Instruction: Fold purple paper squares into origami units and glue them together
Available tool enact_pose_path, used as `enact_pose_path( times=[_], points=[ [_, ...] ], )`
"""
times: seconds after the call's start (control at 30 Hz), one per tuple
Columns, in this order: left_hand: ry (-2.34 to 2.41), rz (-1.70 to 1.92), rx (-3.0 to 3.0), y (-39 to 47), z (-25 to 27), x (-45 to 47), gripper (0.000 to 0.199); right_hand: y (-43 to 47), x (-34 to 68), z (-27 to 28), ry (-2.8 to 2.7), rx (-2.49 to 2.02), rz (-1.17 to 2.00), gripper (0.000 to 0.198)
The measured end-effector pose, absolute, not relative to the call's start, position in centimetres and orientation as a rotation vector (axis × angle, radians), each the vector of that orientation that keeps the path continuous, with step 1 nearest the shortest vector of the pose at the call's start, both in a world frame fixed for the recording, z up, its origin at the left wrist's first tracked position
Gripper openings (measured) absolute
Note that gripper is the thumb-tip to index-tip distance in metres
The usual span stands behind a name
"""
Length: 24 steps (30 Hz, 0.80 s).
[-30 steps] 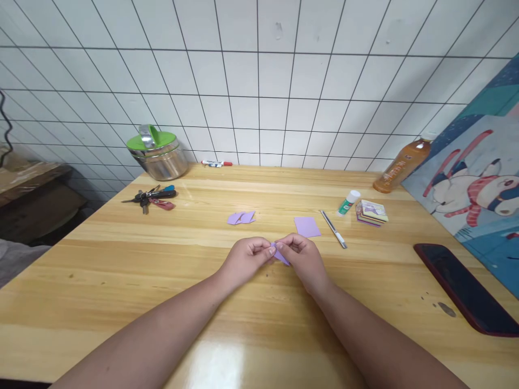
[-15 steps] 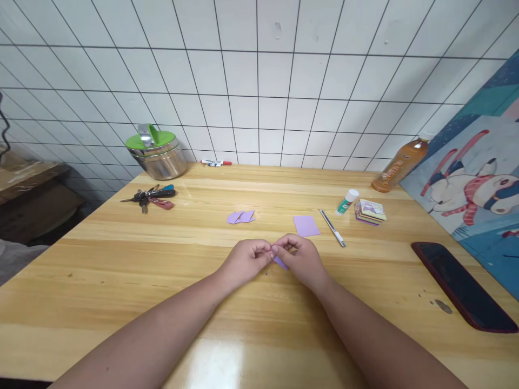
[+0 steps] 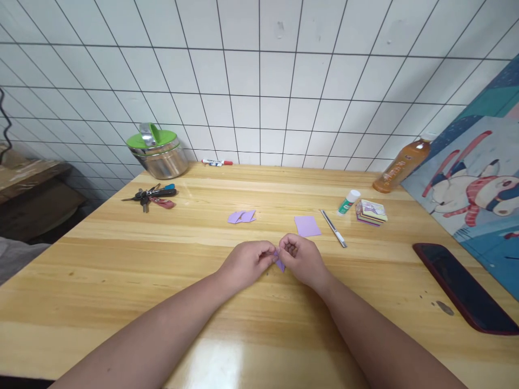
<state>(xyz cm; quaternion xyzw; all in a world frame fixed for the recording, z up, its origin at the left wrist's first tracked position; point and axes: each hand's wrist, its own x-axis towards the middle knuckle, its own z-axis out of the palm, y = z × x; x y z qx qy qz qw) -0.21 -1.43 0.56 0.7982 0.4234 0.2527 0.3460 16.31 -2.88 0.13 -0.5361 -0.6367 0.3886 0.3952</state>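
Between my two hands is a small piece of purple paper (image 3: 280, 264), partly hidden by the fingers. My left hand (image 3: 250, 263) pinches its left side between thumb and fingertips. My right hand (image 3: 303, 259) is closed on its right side, the fingers curled and the thumb against them. Beyond the hands lies a flat purple paper square (image 3: 307, 226). Folded purple paper pieces (image 3: 242, 216) rest on the table to the left of it. A slim craft knife (image 3: 333, 229) lies to the right of the square.
At right stand a glue stick (image 3: 349, 202), a stack of coloured paper (image 3: 371, 212) and an orange bottle (image 3: 402, 165), with a phone (image 3: 464, 286) nearer. At left are keys (image 3: 150, 195) and a green-lidded steel pot (image 3: 158, 151). A marker (image 3: 217, 162) lies by the wall.
My right hand has shifted slightly to the right and its fingers have curled more. The held purple paper is turned steeper, with more of it showing between the hands.
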Motion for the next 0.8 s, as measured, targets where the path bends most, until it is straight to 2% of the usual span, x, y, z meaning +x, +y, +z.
enact_pose_path(
  times=[0.1, 0.23, 0.57, 0.8],
  points=[
    [1.023, 0.658, 1.875, -1.49, 0.41, -0.07, 0.016, -2.88, 16.35, 0.1, -1.593, -1.299, 0.994, 0.009],
    [0.945, 0.643, 1.624, -1.47, 0.19, 0.18, 0.027, -2.9, 15.95, 0.23, -1.419, -1.205, 1.082, 0.014],
    [1.035, 0.609, 1.871, -1.46, 0.5, -0.24, 0.024, -2.89, 16.26, 0.52, -1.556, -1.37, 0.882, 0.011],
    [0.99, 0.571, 1.693, -1.48, 0.74, -0.27, 0.03, -2.67, 16.41, 0.34, -1.488, -1.29, 1.125, 0.012]
  ],
)
